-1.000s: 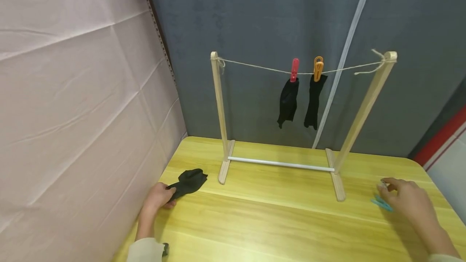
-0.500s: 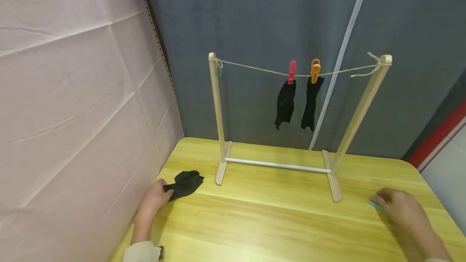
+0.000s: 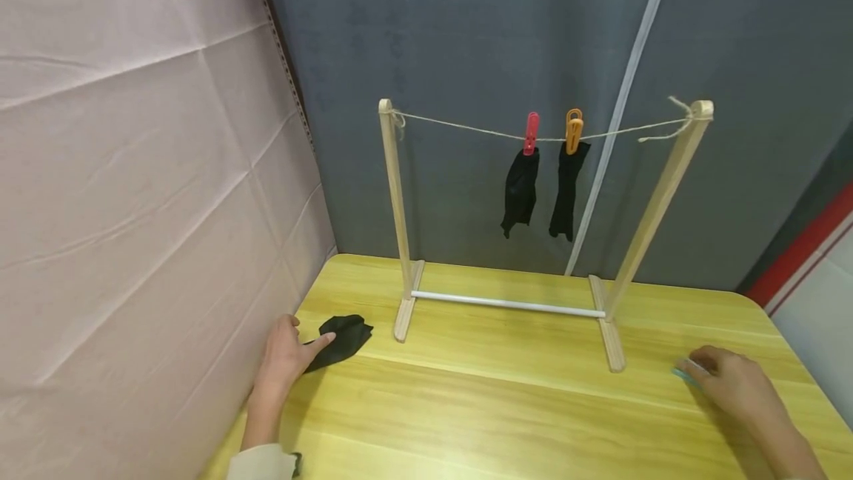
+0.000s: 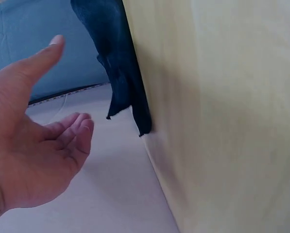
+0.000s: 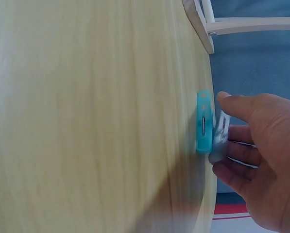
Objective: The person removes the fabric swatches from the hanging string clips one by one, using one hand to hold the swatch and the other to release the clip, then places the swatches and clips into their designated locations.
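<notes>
My left hand (image 3: 283, 358) is at the table's left edge with its thumb lifted over a black sock (image 3: 346, 337). In the left wrist view its fingers are spread from the thumb and loosely bent, and the sock (image 4: 113, 53) lies apart from them on the tabletop. On the far right, my right hand (image 3: 733, 384) pinches a clear, greyish clothespin (image 5: 221, 133) between thumb and fingers. Right beside that one, a teal clothespin (image 5: 204, 121) lies on the table, partly covered by the hand in the head view.
A wooden rack with two posts (image 3: 660, 206) and a white bottom bar (image 3: 506, 304) stands toward the back. From its string (image 3: 460, 124) hang two black socks (image 3: 521, 191), under a red clothespin (image 3: 531, 133) and an orange clothespin (image 3: 574, 132). A pale cloth wall (image 3: 166, 206) borders the left.
My left hand has let go of the sock, its thumb lifting away while the sock stays put. The right hand has shifted slightly left and down, bringing the clear clothespin over the teal one.
</notes>
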`<state>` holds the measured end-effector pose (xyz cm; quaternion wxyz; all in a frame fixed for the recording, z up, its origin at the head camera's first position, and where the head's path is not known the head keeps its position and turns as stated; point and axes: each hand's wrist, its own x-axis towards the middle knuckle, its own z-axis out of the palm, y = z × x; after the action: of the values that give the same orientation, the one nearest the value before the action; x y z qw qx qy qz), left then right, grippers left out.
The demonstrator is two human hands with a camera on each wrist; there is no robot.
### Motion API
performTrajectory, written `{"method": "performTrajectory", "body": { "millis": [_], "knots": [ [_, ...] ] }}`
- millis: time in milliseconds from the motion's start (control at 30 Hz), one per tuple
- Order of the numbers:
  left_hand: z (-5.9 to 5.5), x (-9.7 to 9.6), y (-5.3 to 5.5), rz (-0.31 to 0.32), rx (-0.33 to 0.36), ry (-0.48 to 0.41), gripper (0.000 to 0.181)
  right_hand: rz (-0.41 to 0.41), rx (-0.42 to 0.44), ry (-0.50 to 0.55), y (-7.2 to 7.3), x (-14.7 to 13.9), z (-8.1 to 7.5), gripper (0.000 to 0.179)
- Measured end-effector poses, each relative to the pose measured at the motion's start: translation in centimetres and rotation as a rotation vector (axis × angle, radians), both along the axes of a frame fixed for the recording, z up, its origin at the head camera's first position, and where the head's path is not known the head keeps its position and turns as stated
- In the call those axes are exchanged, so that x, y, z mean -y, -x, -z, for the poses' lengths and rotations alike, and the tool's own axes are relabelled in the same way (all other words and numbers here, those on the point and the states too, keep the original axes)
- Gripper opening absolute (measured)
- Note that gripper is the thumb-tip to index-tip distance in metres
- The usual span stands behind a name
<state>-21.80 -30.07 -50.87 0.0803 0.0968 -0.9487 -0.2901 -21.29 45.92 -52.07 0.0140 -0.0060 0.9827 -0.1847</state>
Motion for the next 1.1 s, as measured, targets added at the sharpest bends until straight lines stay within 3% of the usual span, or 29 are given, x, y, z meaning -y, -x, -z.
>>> {"method": "performTrajectory", "body": {
  "millis": [167, 367, 700, 900, 1100],
  "knots": [
    [-0.6, -1.2, 0.5, -0.029, -0.091, -0.032, 0.102, -0.003, -0.025, 0.02, 0.1, 0.1, -0.3, 0.072],
    [-2.0, -3.5, 0.8, -0.02, -0.121, -0.113, 0.112, 0.007, -0.061, 0.029, 0.1, 1.1, -1.4, 0.076],
    [-3.3, -6.8, 1.7, 0.087, -0.196, -0.153, 0.114, 0.035, -0.372, 0.081, -1.1, 5.7, -3.9, 0.068],
    [-4.0, -8.3, 2.0, 0.153, -0.284, -0.231, 0.108, 0.076, -0.46, 0.139, -1.4, 8.2, -5.7, 0.072],
    [-4.7, -10.2, 2.4, 0.23, -0.379, -0.369, 0.098, 0.093, -0.566, 0.183, -1.7, 10.0, -7.0, 0.074]
  ]
}}
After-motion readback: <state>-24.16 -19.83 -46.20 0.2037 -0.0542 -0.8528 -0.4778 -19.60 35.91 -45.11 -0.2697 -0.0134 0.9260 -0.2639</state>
